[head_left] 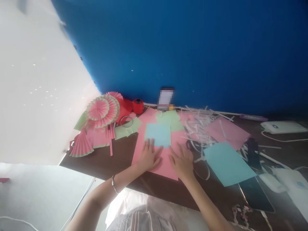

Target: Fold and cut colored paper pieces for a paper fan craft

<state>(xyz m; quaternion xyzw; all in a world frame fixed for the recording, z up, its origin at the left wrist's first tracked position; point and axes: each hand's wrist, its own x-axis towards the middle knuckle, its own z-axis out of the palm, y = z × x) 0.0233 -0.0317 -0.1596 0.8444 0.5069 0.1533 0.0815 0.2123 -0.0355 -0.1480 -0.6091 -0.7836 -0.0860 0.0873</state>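
A light blue square of paper [158, 134] lies on a larger pink sheet [141, 160] in front of me. My left hand [148, 156] rests flat with its fingers spread, the fingertips at the blue square's lower left edge. Over the right part of the pink sheet lies my right hand [181, 160], palm down, fingers stretched out near the square's lower right corner. Neither hand grips anything. A pale green sheet [176, 123] shows from behind the blue square.
Pleated pink and green paper fans [97, 109] stand at the left, beside a red tape roll [138, 106]. White paper strips [199, 123] are heaped right of centre. A turquoise sheet [228, 163] partly covers a phone [258, 194]. A white power bank [282, 127] lies far right.
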